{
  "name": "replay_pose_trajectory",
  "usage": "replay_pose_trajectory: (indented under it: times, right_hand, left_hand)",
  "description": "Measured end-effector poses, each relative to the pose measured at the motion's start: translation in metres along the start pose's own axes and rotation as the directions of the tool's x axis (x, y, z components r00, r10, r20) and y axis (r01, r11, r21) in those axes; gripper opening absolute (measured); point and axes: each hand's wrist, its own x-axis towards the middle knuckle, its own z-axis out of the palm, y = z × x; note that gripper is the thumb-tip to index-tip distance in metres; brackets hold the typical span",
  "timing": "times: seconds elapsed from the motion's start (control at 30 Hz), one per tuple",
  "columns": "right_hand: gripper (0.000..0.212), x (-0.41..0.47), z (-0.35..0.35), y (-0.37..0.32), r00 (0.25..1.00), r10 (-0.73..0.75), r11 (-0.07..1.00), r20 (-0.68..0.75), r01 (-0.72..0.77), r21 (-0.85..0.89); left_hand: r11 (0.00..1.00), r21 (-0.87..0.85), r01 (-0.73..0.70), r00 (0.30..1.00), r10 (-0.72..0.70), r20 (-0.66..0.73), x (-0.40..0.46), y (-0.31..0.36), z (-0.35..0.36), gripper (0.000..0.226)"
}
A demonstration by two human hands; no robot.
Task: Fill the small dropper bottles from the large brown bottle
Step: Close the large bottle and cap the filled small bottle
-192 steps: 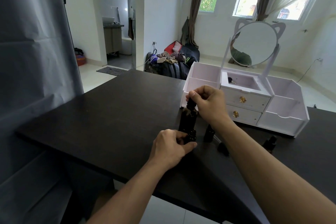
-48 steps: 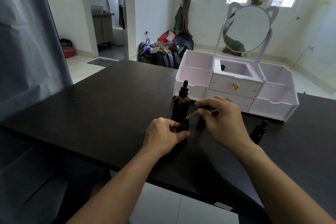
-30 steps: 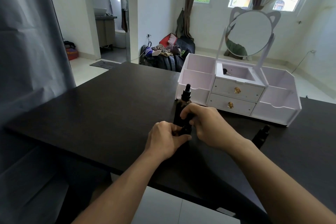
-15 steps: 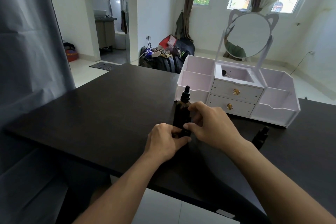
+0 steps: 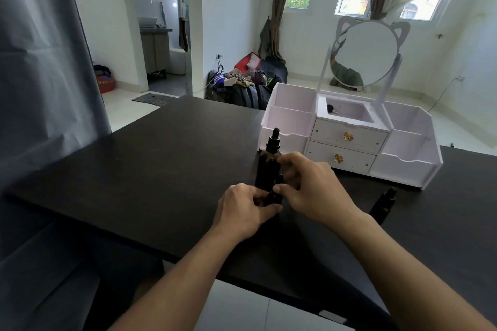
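while the left hand (image 5: pixel 243 205) grips a small dropper bottle (image 5: pixel 275 193), the right hand (image 5: pixel 312 188) pinches its cap.

matt dark table (image 5: pixel 161 158), glossy brown bottle (image 5: pixel 269 166)

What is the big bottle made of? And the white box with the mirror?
The big bottle looks like dark brown glass: smooth, slightly shiny, with a black dropper cap, probably rubber and plastic. The white box looks like matte painted wood or plastic board, with flat cut panels and gold knobs; I cannot tell which.
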Motion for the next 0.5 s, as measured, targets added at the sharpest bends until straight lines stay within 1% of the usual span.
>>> replay_pose_trajectory:
  times: [0.07,0.2,0.3,0.43,0.5]
  right_hand:
    - [0.053,0.0001,-0.0016,0.0007,0.999,0.013,0.999,-0.038,-0.015,-0.035]
    - [0.053,-0.0006,-0.0001,0.0011,0.999,0.017,0.998,0.028,-0.019,0.067]
    - [0.052,-0.0006,0.0004,0.0009,1.0,0.021,0.999,-0.003,-0.021,0.034]
    - [0.058,-0.0001,0.0013,0.0005,0.998,0.02,0.995,0.063,-0.026,0.092]
    - [0.059,-0.0018,0.0026,0.0003,0.998,0.036,0.994,0.058,-0.042,0.101]
  left_hand:
    - [1.0,0.003,-0.005,1.0,0.005,-0.008,-0.0001,-0.0002,0.0002,0.03]
    - [1.0,0.012,-0.016,1.0,0.017,-0.018,0.0002,-0.0007,0.0002,0.03]
    - [1.0,0.022,-0.012,1.0,0.012,-0.016,0.001,-0.0008,0.0003,0.032]
    - [0.999,0.04,-0.016,1.0,0.017,-0.021,0.0015,-0.0012,0.0006,0.034]
    - [0.999,0.036,-0.017,1.0,0.017,-0.009,0.0014,-0.0016,0.0007,0.033]
